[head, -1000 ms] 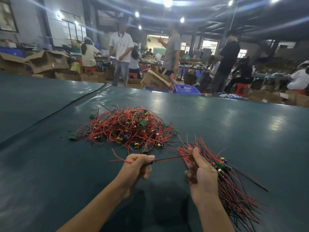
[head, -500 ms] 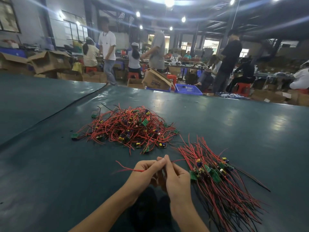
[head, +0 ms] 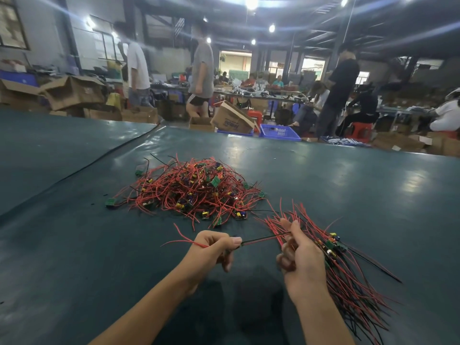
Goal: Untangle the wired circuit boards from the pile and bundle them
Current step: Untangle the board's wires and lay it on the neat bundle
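Note:
A tangled pile of small green circuit boards with red and black wires [head: 191,190] lies on the dark green table [head: 348,190]. To its right, my right hand [head: 300,257] grips a bundle of wired boards [head: 348,277], the wires fanning out above and below the fist. My left hand [head: 211,247] pinches a black and red wire pair [head: 261,239] that stretches taut across to my right hand; its red ends [head: 179,239] stick out to the left of my fingers.
The table's far edge [head: 273,140] borders a workshop floor with cardboard boxes [head: 231,119], a blue crate [head: 278,132] and several people standing or seated. A seam in the table cover [head: 99,158] runs diagonally at the left.
My hands were together half a second ago; now they have drawn apart, stretching the wire pair between them. The bundle has lifted back into my right fist. People in the background walked left.

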`<act>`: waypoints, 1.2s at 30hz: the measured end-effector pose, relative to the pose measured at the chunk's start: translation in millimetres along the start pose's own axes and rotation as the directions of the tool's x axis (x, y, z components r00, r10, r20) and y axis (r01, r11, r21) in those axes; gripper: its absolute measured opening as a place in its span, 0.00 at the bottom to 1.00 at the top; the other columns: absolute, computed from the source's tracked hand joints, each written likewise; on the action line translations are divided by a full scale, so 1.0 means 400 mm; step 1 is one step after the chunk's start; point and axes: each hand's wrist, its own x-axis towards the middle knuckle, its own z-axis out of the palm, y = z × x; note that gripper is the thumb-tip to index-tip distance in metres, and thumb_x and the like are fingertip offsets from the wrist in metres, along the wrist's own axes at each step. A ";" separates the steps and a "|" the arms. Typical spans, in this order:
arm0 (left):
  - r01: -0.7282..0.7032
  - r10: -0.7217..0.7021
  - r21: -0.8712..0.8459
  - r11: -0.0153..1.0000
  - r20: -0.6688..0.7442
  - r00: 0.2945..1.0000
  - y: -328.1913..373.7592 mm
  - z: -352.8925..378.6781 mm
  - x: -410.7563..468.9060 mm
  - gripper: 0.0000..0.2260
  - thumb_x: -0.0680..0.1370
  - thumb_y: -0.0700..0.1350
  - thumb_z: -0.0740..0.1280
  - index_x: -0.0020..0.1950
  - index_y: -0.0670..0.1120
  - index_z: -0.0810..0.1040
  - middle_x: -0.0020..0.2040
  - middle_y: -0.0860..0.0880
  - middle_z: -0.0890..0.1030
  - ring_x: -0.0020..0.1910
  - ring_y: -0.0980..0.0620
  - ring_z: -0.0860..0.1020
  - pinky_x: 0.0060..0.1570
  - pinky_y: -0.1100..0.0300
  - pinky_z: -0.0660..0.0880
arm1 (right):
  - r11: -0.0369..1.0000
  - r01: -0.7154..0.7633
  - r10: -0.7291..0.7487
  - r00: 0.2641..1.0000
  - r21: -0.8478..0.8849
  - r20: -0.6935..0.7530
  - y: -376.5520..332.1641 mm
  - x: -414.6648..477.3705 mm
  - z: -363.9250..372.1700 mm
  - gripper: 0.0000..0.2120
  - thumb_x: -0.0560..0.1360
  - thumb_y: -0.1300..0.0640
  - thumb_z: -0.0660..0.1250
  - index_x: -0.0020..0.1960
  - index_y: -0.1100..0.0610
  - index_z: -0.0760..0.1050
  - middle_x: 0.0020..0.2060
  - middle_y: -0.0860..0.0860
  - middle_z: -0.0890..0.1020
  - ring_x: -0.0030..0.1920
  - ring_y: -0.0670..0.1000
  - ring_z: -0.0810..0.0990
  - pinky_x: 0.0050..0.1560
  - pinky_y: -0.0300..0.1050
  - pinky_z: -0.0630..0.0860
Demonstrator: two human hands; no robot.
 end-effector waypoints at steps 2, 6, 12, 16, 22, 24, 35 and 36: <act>-0.003 0.003 -0.010 1.000 0.003 1.000 0.000 -0.002 0.000 0.16 0.71 0.49 0.68 0.25 0.43 0.73 0.22 0.46 0.72 0.23 0.54 0.69 0.31 0.68 0.69 | 0.999 -0.016 0.014 0.999 0.042 0.030 0.001 0.000 0.005 0.12 0.81 0.53 0.63 0.50 0.60 0.82 0.24 0.44 0.67 0.18 0.41 0.57 0.17 0.34 0.55; -0.008 0.008 -0.042 0.999 -0.007 1.000 0.001 -0.013 0.000 0.17 0.66 0.53 0.70 0.25 0.43 0.72 0.23 0.45 0.71 0.23 0.52 0.69 0.31 0.66 0.69 | 0.995 -0.057 0.051 0.996 0.081 0.077 0.000 -0.007 0.007 0.17 0.82 0.49 0.60 0.47 0.58 0.82 0.23 0.44 0.65 0.19 0.42 0.58 0.18 0.34 0.56; -0.004 -0.012 -0.150 0.989 -0.107 0.994 0.000 -0.022 0.004 0.19 0.66 0.54 0.70 0.21 0.45 0.71 0.21 0.46 0.70 0.24 0.51 0.69 0.32 0.61 0.68 | 0.999 0.016 -0.022 0.991 0.050 0.132 0.024 -0.036 0.023 0.26 0.79 0.38 0.58 0.42 0.57 0.85 0.27 0.46 0.68 0.21 0.42 0.58 0.18 0.34 0.55; 0.014 -0.030 -0.163 0.987 -0.095 0.995 -0.005 -0.014 0.007 0.22 0.72 0.54 0.68 0.22 0.45 0.68 0.22 0.44 0.68 0.23 0.51 0.68 0.31 0.59 0.65 | 0.914 0.229 -0.138 0.952 -0.336 0.273 0.064 -0.076 0.047 0.32 0.70 0.29 0.58 0.45 0.56 0.84 0.25 0.44 0.69 0.24 0.43 0.63 0.26 0.36 0.60; 0.180 -0.168 -0.143 0.973 0.092 0.982 0.000 0.003 -0.018 0.27 0.70 0.64 0.69 0.24 0.47 0.64 0.22 0.49 0.60 0.22 0.53 0.60 0.27 0.62 0.61 | 0.814 0.331 -0.065 0.869 -0.477 0.491 0.126 -0.106 0.065 0.36 0.75 0.34 0.50 0.38 0.65 0.79 0.31 0.56 0.83 0.36 0.52 0.83 0.40 0.40 0.78; 0.197 -0.184 -0.145 0.970 0.096 0.978 0.007 0.005 -0.017 0.27 0.73 0.63 0.67 0.22 0.50 0.61 0.20 0.52 0.59 0.20 0.54 0.60 0.28 0.63 0.62 | 0.795 0.290 -0.060 0.911 -0.532 0.407 0.122 -0.093 0.055 0.39 0.75 0.34 0.48 0.36 0.67 0.80 0.34 0.64 0.83 0.40 0.56 0.83 0.46 0.39 0.78; 0.255 -0.257 -0.059 0.965 -0.028 0.966 0.011 0.004 -0.008 0.21 0.68 0.64 0.65 0.28 0.47 0.77 0.29 0.47 0.77 0.28 0.52 0.74 0.33 0.62 0.71 | 0.977 -0.122 0.142 0.985 0.175 -0.103 0.025 -0.032 0.008 0.26 0.81 0.34 0.50 0.35 0.53 0.67 0.19 0.45 0.62 0.16 0.45 0.56 0.18 0.32 0.54; 0.257 -0.260 -0.061 0.964 -0.042 0.965 0.009 0.002 -0.007 0.20 0.68 0.64 0.65 0.28 0.48 0.77 0.29 0.47 0.77 0.28 0.52 0.73 0.33 0.62 0.71 | 0.968 -0.120 0.143 0.985 0.219 -0.093 0.023 -0.029 0.003 0.26 0.81 0.34 0.51 0.39 0.53 0.70 0.20 0.46 0.64 0.16 0.44 0.56 0.18 0.32 0.55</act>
